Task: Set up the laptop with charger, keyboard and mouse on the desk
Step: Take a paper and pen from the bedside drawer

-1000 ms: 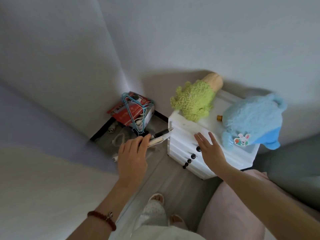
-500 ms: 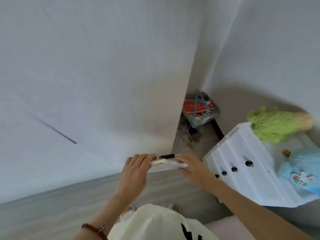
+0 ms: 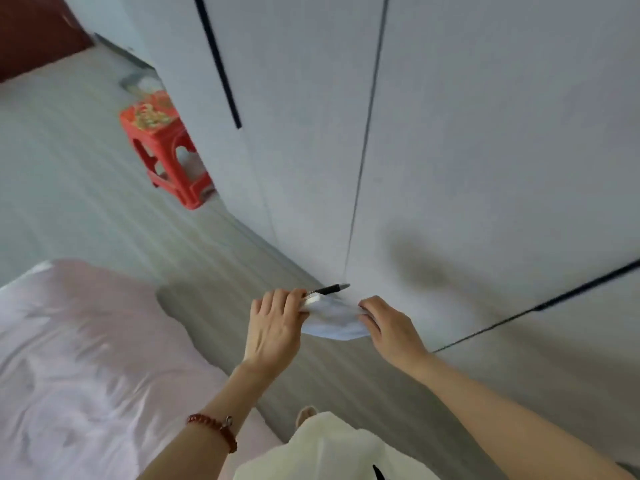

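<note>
The left hand (image 3: 275, 325) grips a slim black pen (image 3: 329, 289) and one edge of a flat white object (image 3: 332, 318); the right hand (image 3: 389, 325) pinches the opposite edge, in front of the grey wardrobe doors (image 3: 450, 150); laptop identity cannot be confirmed

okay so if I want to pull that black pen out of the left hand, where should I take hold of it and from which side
Take the black pen by its free end, which sticks out up and to the right past the left hand. Come from the right with a thumb-and-finger grip across the barrel; the other end is buried under the fingers. The right hand is pinching the white paper.
</note>
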`<state>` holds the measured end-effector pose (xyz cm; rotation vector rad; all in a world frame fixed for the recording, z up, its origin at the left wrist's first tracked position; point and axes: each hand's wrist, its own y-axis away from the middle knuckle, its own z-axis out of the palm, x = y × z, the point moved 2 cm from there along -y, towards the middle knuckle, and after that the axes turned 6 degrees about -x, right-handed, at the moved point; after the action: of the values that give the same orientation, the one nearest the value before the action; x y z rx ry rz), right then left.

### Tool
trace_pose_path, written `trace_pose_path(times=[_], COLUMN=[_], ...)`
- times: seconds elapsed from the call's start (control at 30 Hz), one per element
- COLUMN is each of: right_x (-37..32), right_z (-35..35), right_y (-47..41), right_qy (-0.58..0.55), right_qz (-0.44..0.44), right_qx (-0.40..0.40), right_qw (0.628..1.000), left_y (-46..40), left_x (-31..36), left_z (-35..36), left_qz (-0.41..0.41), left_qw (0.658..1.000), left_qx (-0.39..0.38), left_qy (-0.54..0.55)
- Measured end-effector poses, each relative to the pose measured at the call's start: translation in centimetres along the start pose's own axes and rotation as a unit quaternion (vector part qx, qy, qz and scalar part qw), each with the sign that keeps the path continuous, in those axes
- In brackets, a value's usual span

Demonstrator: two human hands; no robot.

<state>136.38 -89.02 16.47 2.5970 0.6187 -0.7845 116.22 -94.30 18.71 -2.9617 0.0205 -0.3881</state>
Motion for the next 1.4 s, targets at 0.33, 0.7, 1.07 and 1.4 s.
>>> trace_pose_path(times=[0.33,0.7,1.07,1.4], right_x=[-18.1,-37.3,-66.1,-93.1], right_z=[4.4,8.4,18.6,30.3], right_y=[-21.8,-53.6,-77.5,-95.0], right_qy=[0.09,0.041,0.187,0.047], right_qz=[-0.12,-0.213,-0.471,-0.4], right_qx=[-0.035,-0.098,-0.234,-0.389], right_qw=[0.988,0.971,0.83,0.829], left_y=[-1.3,-15.3,-21.9,-25.4], left_x=[-23.1,-50.0,-78.7,-109.1], left_z=[-7.4,-12.4,-22.7,-31.5], left_qz=[-0.366,-0.506,-0.46,-0.553], left_qw=[0.928,0.819,0.857,0.817], left_qx=[0.072,0.191,0.107,0.118], left_qy=[0.023,0.189,0.207,0.116])
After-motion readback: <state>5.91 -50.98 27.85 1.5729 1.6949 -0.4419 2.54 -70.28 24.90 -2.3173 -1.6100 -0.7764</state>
